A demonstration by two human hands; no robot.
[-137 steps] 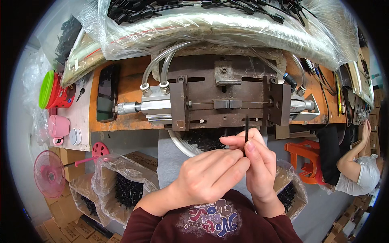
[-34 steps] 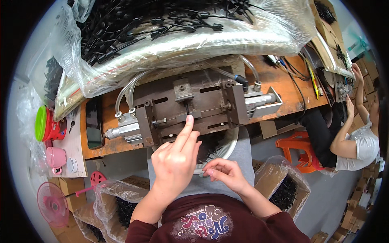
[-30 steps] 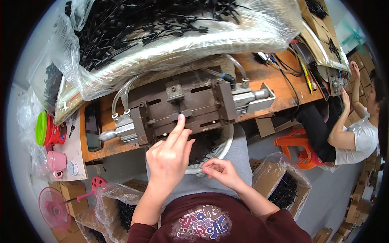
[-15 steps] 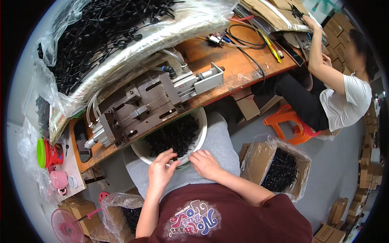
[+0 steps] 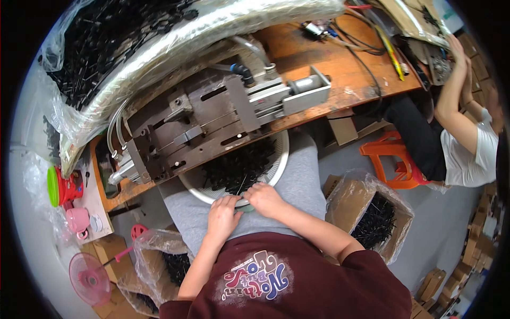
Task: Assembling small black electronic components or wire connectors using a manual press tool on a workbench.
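Note:
A white round basket [image 5: 285, 155] rests on my lap, partly under the workbench edge, with a heap of thin black plastic parts [image 5: 236, 169] in it. At its near rim my left hand [image 5: 223, 217] has its fingers curled together. My right hand [image 5: 263, 200] is close beside it, fingers bent over the rim against the black parts. Both hands' fingertips nearly meet; what they pinch, if anything, is hidden or too small to name. Above the basket, a metal clamping fixture [image 5: 206, 117] with air cylinders sits on the bench, touched by neither hand.
A large plastic-lined pile of black parts [image 5: 117, 50] lies behind the fixture. A lined carton [image 5: 390, 250] stands right, another [image 5: 154, 239] left, near a pink fan [image 5: 90, 279]. A co-worker [image 5: 470, 143] sits at the orange wooden bench [image 5: 350, 80], beside an orange stool [image 5: 390, 159].
My hands have come closer together at the basket's near rim, and their fingers have curled in. The whole view has shifted slightly. The co-worker's raised arm has come down a little.

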